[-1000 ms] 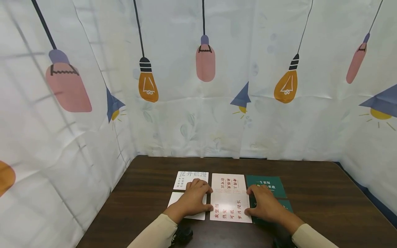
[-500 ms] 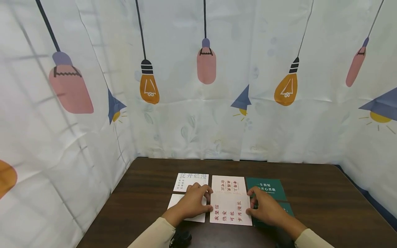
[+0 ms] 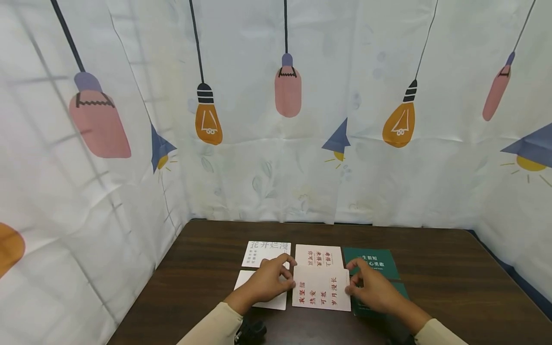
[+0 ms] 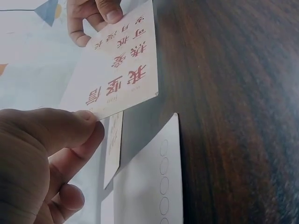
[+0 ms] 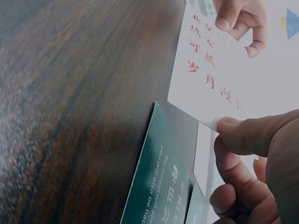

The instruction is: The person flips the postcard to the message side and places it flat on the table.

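Observation:
A pale pink card (image 3: 321,290) with red Chinese characters is held slightly above the table, tilted, by both hands. At its left edge my left hand (image 3: 268,280) pinches it between thumb and index finger. My right hand (image 3: 374,290) grips the opposite edge the same way. Beyond it lies a second pale pink card (image 3: 319,255) with red writing, partly covered by the raised one. In the left wrist view, a white card (image 4: 149,186) with a row of ovals lies below the left hand. A green card (image 5: 156,172) lies below the right hand in the right wrist view.
On the dark wooden table (image 3: 448,278), a white card (image 3: 260,254) with grey-blue characters lies at the back left. Another green card (image 3: 375,261) lies at the back right. A patterned white curtain (image 3: 241,187) hangs behind and beside the table. A black object (image 3: 252,331) sits by the left wrist.
The near pink card, flat on the table a second ago, is now lifted and tilted. Both hands went from resting at its edges to pinching them.

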The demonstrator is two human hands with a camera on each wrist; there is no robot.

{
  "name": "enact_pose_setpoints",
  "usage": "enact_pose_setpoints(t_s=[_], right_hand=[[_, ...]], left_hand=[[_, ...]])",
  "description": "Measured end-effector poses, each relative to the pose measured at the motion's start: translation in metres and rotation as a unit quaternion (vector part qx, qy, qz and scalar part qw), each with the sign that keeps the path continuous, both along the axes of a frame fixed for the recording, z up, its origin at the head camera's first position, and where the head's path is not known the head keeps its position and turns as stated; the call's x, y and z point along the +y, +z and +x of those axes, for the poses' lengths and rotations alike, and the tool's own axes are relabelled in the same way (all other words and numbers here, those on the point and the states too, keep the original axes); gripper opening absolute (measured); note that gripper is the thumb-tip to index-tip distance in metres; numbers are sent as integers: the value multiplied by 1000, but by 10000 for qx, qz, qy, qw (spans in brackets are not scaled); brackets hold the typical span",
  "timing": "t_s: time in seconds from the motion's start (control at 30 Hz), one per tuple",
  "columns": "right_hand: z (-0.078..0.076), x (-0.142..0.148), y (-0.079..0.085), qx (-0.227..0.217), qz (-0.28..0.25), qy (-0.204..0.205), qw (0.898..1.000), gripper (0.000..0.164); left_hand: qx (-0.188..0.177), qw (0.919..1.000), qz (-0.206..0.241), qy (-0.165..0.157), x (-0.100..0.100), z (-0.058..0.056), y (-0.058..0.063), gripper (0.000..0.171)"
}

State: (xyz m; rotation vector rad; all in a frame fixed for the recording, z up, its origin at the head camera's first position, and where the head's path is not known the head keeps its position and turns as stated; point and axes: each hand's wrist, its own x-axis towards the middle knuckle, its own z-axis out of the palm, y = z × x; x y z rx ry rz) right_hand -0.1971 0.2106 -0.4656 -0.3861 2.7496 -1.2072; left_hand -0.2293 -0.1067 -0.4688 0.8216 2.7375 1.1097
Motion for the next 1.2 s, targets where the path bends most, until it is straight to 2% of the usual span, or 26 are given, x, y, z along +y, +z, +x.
enact_pose_setpoints(t_s=[0.27,0.43,0.53,0.77,1.2], right_hand=[[-1,1,3,-38,-111,232,9997,50],[-3,2,9,81,24,453,9989,24],[-3,3,11,257,148,624,9976,16],[-1,6,9,568,368,566,9961,19],[3,9,12,719,281,519,9957,21]], left_hand=[[-203,9997,85,57,-5,3,0,35],[-108,9999,125,3,-6,1,3,18],[54,10000,28,13,-7,1,6,12],[280,9995,33,-156,-6,3,9,14],[432,9985,203,-273,-2,5,12,17]])
